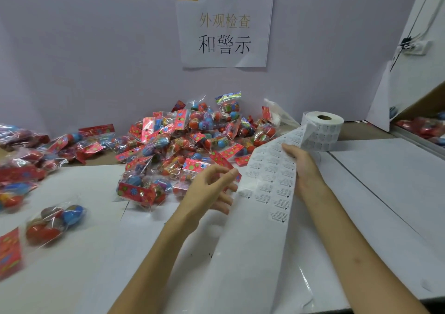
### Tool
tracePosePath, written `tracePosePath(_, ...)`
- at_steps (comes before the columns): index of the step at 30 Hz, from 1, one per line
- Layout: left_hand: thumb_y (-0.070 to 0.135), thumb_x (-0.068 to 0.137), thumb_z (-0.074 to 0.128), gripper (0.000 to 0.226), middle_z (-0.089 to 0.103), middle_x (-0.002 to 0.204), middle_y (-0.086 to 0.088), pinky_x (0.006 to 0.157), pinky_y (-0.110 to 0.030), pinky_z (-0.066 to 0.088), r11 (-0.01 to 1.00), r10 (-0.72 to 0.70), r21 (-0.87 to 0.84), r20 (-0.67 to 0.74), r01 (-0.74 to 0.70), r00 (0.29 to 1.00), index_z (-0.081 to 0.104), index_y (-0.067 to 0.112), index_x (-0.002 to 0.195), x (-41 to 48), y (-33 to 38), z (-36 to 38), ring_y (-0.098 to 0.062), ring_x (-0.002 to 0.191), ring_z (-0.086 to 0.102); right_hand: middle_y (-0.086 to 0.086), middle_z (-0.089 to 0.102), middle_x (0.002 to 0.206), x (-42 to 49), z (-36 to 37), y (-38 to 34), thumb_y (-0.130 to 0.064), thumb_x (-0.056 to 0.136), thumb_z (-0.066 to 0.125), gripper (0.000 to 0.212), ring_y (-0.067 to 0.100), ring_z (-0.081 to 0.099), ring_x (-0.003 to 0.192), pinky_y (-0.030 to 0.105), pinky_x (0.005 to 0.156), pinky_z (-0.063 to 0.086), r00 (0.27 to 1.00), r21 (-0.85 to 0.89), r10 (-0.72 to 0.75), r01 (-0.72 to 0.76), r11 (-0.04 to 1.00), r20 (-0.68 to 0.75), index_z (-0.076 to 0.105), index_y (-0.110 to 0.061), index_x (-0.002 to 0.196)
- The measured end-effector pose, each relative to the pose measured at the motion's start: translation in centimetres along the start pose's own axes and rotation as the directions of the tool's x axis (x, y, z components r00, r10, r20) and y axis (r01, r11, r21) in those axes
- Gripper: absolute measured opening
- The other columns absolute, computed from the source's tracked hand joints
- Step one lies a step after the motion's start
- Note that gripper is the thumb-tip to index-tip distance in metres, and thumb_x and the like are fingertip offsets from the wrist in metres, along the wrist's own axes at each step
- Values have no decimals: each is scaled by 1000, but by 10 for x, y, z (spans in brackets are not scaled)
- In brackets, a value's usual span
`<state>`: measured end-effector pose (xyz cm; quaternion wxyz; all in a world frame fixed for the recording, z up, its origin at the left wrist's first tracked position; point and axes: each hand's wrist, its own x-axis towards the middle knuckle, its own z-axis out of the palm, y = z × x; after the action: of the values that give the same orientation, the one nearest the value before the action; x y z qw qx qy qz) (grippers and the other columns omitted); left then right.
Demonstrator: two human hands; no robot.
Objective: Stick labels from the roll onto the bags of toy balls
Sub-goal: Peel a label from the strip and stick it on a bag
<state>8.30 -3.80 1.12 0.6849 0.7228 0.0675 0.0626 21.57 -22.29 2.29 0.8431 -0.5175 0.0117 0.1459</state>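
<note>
- Right hand (302, 167), right of centre in the frame, grips the right edge of the strip of labels (269, 183): the thumb lies on the printed face, and the fingers seem to be curled beneath, out of sight.
- Left hand (212, 189), just left of the strip, has loosely bent fingers and the thumb apart from them. Its fingertips reach the strip's left edge, but blur hides whether they already pinch a label, so I cannot tell.
- That strip runs from the roll (322, 130), which stands at the right of the middle, diagonally down to the lower centre, where the backing looks bare of labels.
- Unlabelled work waits in the pile of bags (192, 140) against the wall (72, 49) at centre. A single bag (55, 220) lies apart at lower left on the table (385, 193), and more bags crowd the left edge.
- Judged from this, the step in hand is peeling one label off the backing, ahead of sticking it on.
- The next move likely calls for lifting a label's corner with a fingertip while the right hand keeps the strip taut, then carrying it left to a bag.
- A crinkly, shifting bag will probably need flattening so the label sits smooth.
- A paper sign (224, 27) hangs at upper centre.
</note>
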Motion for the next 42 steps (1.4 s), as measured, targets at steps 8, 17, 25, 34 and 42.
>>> tracePosePath(8, 22, 90, 78, 23, 78, 107, -3, 63, -20, 53, 983, -172, 118, 335, 140, 926, 78, 14, 112, -3, -6, -5, -13, 84, 71, 21, 72, 115, 8, -3, 3, -5, 93, 63, 22, 35, 73, 100, 49, 91, 58, 982, -71, -125, 116, 991, -140, 65, -4, 115)
tracePosePath(17, 15, 89, 77, 22, 79, 107, -1, 62, -18, 53, 986, -157, 71, 150, 148, 976, 79, 14, 111, -2, -7, -4, -13, 86, 75, 7, 63, 121, -7, 13, 10, 0, 72, 79, 49, 25, 57, 116, 32, 99, 42, 418, -811, -897, 569, 137, 142, 66, -12, 118)
tracePosePath(25, 11, 88, 76, 15, 79, 90, 1, 60, -23, 54, 989, -145, 42, 15, 145, 989, 80, 16, 102, 1, -12, -6, -11, 76, 74, -16, 72, 79, -26, 24, 15, -22, 84, 68, 13, 7, 67, 81, 11, 67, 49, 613, -541, -526, 783, 306, 589, 74, -34, 80)
tracePosePath(34, 16, 92, 72, 16, 79, 100, -7, 92, -50, 60, 988, -150, 41, -14, 150, 989, 80, 15, 106, -2, -11, -3, -29, 96, 76, -17, 73, 104, -17, 10, 8, -18, 74, 88, 19, -3, 62, 107, 16, 94, 45, 762, -707, -268, 647, 285, 589, 77, -30, 83)
tracePosePath(42, 22, 91, 73, 14, 79, 92, -9, 69, -32, 60, 990, -130, 43, -24, 131, 991, 81, 15, 101, -3, -9, -2, -22, 81, 74, -14, 72, 95, -23, 23, 25, -22, 79, 84, 10, 7, 65, 100, 20, 79, 50, 649, -594, -260, 760, 264, 715, 78, -26, 86)
